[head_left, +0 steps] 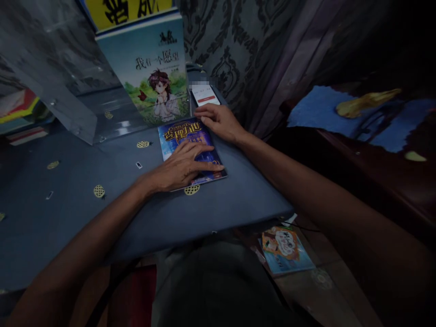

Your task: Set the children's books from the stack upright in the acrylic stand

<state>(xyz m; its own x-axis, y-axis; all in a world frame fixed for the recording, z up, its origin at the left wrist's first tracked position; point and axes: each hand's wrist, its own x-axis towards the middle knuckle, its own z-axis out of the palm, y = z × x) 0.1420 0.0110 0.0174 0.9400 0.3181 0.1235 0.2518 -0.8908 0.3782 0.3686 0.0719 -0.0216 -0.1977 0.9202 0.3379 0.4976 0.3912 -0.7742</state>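
In the head view, rests the left hand [184, 165] open over the blue book [184, 131], fingers spread, gripping nothing. Lays the right hand [220, 121] at the book's upper right corner, fingers loosely bent; cannot tell whether anything is pinched there. Shows the phone [204, 94] just beyond the right hand, the upright book [153, 81] beyond the left. Seems to have the blue book already flat and closed on the counter [245, 195] beneath the left hand; cannot tell what remains.

Open tabletop [119, 152] left of blue book [207, 157], upright book [132, 75] blocking behind; phone [204, 96] beyond right hand [220, 121]
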